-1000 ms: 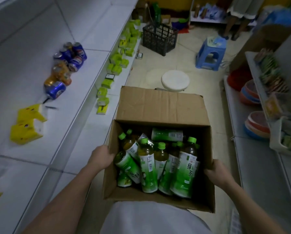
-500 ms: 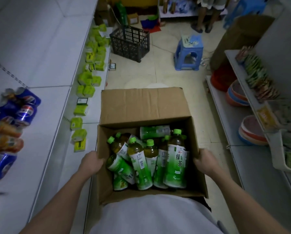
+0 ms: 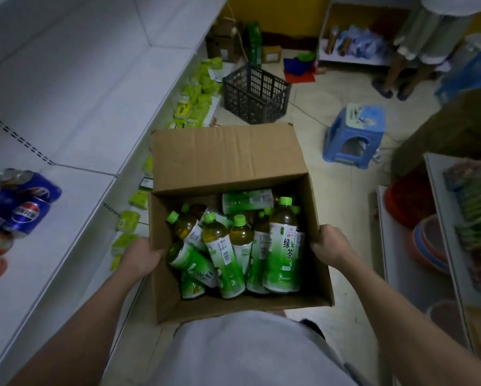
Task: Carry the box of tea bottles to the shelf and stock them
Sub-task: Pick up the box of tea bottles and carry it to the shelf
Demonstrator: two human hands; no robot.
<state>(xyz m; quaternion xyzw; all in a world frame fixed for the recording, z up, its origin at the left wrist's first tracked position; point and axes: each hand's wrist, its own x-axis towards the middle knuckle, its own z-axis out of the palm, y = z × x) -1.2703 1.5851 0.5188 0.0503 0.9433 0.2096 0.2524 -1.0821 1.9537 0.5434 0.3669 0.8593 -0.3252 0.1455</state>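
Observation:
An open cardboard box (image 3: 228,154) is held up in front of my waist, its far flap standing up. Inside lie several green-capped tea bottles (image 3: 282,243), some upright, some tipped over. My left hand (image 3: 140,257) grips the box's left wall, fingers curled over its rim. My right hand (image 3: 329,245) grips the right wall the same way. A white shelf (image 3: 74,129) runs along my left, with much bare surface.
Blue cola cans (image 3: 24,201) lie on the left shelf; small green packs (image 3: 197,93) line its lower tier. Ahead on the floor stand a black crate (image 3: 254,93) and a blue stool (image 3: 355,132). A person (image 3: 417,45) stands at the back. Bowls (image 3: 428,243) fill the right shelf.
I have moved forward down the aisle with the box. The cola cans slid back on my left, the white round stool has passed out of view, and crate and blue stool are closer.

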